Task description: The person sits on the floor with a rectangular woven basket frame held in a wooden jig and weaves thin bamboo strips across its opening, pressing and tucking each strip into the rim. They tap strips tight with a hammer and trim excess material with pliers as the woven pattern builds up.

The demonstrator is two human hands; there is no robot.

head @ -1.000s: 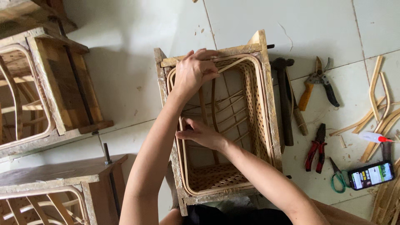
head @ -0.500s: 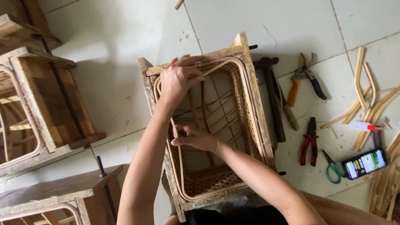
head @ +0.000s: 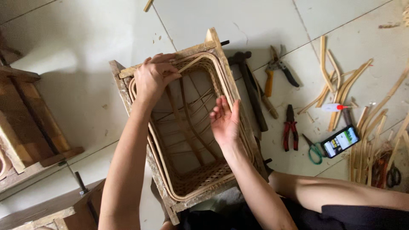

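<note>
Rattan cane, pale and bent into a loop, lines the inside of a rough wooden frame (head: 221, 55) that stands on the tiled floor (head: 85, 51) between the person's knees. At the far left sit 2 more wooden frames (head: 30, 127), well apart from the work. The left hand (head: 153, 79) is at the frame's far top corner, its fingers curled closed over the cane rim (head: 140, 108) and pinning it against the wood. The right hand (head: 225, 121) hovers inside the opening near the right wall, fingers straight and spread, gripping nothing.

By the look of it, the step is seating the rim cane into the frame; the next move seems to call for pressing the loose right run flat against the wall while the corner stays pinned. The basket (head: 200, 181) looks half made: tight weave at the bottom, bare crossing ribs above. To the right lie a hammer (head: 251, 91), orange-handled shears (head: 277, 68), red pliers (head: 290, 127), a phone (head: 340, 141) and cane offcuts (head: 341, 85).
</note>
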